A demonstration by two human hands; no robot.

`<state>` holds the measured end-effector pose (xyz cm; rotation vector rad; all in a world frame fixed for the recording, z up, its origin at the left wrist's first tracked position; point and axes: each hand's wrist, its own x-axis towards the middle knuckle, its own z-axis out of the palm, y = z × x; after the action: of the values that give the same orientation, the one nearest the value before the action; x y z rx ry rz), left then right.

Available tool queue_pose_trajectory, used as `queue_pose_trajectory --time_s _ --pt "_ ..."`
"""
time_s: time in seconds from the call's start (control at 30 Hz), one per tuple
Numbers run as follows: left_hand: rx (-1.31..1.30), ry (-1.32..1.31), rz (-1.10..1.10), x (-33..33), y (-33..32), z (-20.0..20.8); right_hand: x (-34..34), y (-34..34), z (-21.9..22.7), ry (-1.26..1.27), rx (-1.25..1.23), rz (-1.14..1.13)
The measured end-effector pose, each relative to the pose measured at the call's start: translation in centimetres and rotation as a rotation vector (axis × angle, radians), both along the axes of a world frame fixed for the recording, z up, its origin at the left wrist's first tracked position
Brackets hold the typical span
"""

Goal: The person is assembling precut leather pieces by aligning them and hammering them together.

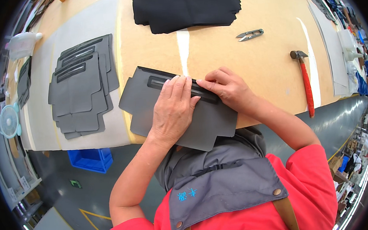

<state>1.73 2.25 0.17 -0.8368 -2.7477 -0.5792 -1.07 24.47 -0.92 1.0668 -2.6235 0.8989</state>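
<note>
A dark grey cut panel (140, 101) with notched corners and a black-framed slot lies at the table's front edge, its near part overhanging toward my apron. My left hand (173, 107) rests flat on it, fingers stretched over the slot and its tips at the panel's black far edge. Just to the right, my right hand (228, 86) pinches that same black edge between thumb and forefinger, the other fingers curled. Similar grey panels (79, 83) lie in an overlapping stack on the left. Beyond my hands is a pile of black panels (186, 9).
Thread snips (250, 35) lie at the far right, and a red-handled hammer (306, 82) reaches over the table's front edge. A small pale-green fan (8, 120) stands at the left rim. Below the table sits a blue bin (90, 160). Clear plastic bottles (23, 44) stand at both sides.
</note>
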Motion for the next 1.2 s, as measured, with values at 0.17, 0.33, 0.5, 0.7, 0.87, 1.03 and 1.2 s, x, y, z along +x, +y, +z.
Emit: queue_pose_trajectory --time_s 0.17,0.33,0.5,0.7,0.87,1.03,1.2 --pt "-0.038 0.001 -0.003 0.3 0.4 -0.2 0.1 0.3 0.0 0.081 0.025 0.036" --pt "-0.012 -0.043 -0.007 0.7 0.8 -0.3 0.7 1.4 -0.2 0.031 0.013 0.016" --pt "-0.092 0.01 -0.002 1.2 1.2 0.0 1.0 1.4 0.1 -0.043 -0.044 -0.026" --pt "-0.058 -0.042 -0.015 1.7 1.9 0.0 1.3 2.4 0.4 -0.012 -0.011 0.001" --pt "-0.089 -0.012 -0.005 1.8 2.4 -0.1 1.8 2.8 0.2 -0.083 -0.102 -0.061" --pt "-0.008 -0.07 -0.036 2.1 2.8 0.3 2.3 3.8 0.5 0.049 0.036 0.012" --pt "-0.02 -0.071 -0.05 2.1 3.2 0.0 2.4 4.3 -0.1 -0.051 -0.035 -0.053"
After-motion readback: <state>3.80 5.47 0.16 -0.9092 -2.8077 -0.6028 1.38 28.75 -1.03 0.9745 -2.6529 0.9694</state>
